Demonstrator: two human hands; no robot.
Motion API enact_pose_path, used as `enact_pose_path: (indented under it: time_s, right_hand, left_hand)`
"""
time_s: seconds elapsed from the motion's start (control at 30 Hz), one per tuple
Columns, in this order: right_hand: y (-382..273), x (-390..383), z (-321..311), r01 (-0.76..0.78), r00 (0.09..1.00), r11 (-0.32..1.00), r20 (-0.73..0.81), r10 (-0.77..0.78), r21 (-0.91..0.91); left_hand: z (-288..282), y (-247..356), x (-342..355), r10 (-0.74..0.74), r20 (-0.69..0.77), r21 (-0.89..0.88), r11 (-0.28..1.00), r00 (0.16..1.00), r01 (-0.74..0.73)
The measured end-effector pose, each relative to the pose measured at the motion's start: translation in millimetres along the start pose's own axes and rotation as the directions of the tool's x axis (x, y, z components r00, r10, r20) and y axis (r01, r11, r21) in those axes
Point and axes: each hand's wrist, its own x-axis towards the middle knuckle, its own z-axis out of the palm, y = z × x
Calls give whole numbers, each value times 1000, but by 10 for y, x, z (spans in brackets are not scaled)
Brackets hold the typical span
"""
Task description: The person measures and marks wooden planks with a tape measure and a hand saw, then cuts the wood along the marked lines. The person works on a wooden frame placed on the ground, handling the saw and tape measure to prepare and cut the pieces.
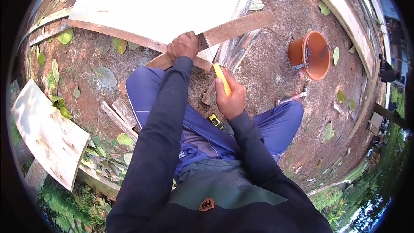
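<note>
My left hand (183, 46) is closed over a wooden plank (239, 25), pressing on it where it crosses a longer wooden strip (116, 31). In my right hand (230, 97) is a yellow-handled saw (222, 79), gripped by its handle. Its thin blade is seen nearly edge-on and meets the plank just right of my left hand. How deep the blade sits in the wood cannot be made out. Beyond my hands lies a large white panel (159, 4) with wooden strips along its edges.
A yellow tape measure (215, 121) lies between my legs. To the right are a hammer (293, 97) and an orange-brown bucket (317, 56) with thin bluish pieces in it. A plywood sheet (49, 133) rests at the left, near wood offcuts (120, 116). Leaves dot the ground; long boards (340, 17) lie far right.
</note>
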Motion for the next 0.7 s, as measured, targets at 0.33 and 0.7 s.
enact_pose_path:
  time_s: [0.33,0.7]
  right_hand:
    - [-94,510,166,80,993,996,-91,-77,28]
    - [-29,468,196,33,992,999,-125,-32,7]
  left_hand:
    - [327,-148,262,175,5,101,980,985,-174]
    - [27,92,45,147,101,10,989,984,-148]
